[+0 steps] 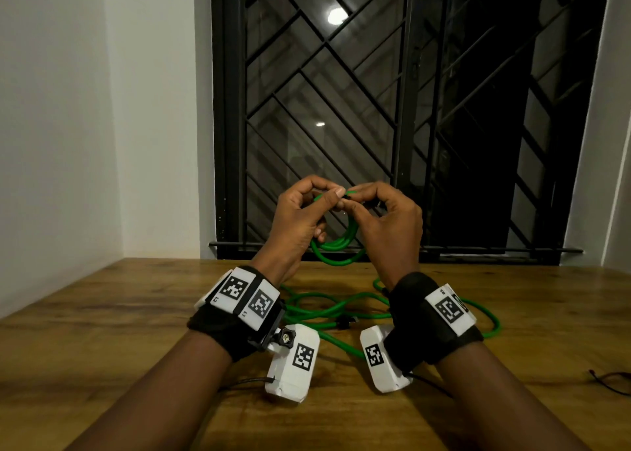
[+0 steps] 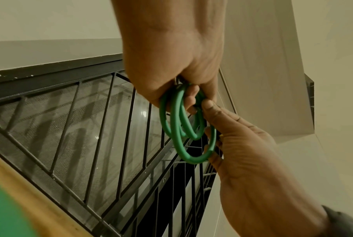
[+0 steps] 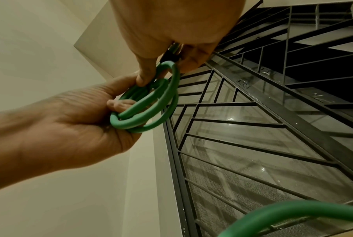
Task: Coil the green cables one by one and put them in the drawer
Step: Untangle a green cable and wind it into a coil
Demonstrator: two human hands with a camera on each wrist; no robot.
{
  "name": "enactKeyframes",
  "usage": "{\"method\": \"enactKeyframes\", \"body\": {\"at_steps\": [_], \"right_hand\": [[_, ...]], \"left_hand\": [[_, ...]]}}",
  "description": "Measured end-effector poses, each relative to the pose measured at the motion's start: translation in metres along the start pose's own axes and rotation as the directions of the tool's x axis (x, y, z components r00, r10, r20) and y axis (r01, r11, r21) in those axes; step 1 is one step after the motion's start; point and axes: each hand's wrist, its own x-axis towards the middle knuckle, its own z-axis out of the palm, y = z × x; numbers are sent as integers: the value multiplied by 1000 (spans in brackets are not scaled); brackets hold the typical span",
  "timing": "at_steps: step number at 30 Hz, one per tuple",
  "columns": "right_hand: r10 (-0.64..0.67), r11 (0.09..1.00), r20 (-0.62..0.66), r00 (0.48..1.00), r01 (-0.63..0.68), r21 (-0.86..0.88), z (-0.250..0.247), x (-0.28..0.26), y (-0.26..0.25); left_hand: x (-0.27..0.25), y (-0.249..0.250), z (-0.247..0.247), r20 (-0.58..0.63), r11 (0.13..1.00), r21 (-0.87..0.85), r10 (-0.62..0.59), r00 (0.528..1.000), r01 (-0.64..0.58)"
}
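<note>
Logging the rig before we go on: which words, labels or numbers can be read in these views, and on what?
"L2": on the left wristband, outer white plate.
"L1": on the inner white plate of the same band.
Unreadable: a small label on the right wristband, too blurred.
No words: the camera housings carry coded squares only; the green cable shows no print.

Loose green cables point(image 1: 327, 309) are sprawling across the table point(image 1: 102, 314) beneath both wrists, blocking that patch; left of the cables, bare wood is lying open.
</note>
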Motion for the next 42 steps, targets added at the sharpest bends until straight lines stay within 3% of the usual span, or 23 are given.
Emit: {"method": "enactKeyframes", "body": {"at_steps": [8, 15, 24, 27, 32, 35, 39, 42], "right_hand": [[-32, 999, 30, 999, 31, 41, 3, 2, -2], [79, 986, 9, 997, -79, 150, 1, 3, -6], [76, 984, 10, 997, -77, 158, 1, 5, -4], [41, 992, 6, 999, -42, 117, 0, 4, -3], [-62, 998, 43, 997, 61, 21, -5, 5, -2], [-72, 996, 96, 993, 66, 60, -5, 6, -6], [30, 974, 180, 983, -69, 218, -7, 9, -7], [51, 961, 239, 970, -113, 254, -8, 9, -13]], "left_hand": [[0, 0, -1, -27, 999, -27, -18, 999, 17], [0, 1, 4, 39, 995, -87, -54, 998, 57], [-3, 2, 11, 36, 978, -176, -106, 994, 111], [-6, 1, 18, 14, 982, -138, -126, 992, 127], [-5, 11, 13, 58, 991, 130, -52, 997, 44], [-2, 27, 3, 160, 986, 107, -143, 977, 126], [-1, 42, -10, 306, 947, 82, -320, 897, 310], [-1, 43, -14, 322, 932, 33, -352, 879, 362]]}}
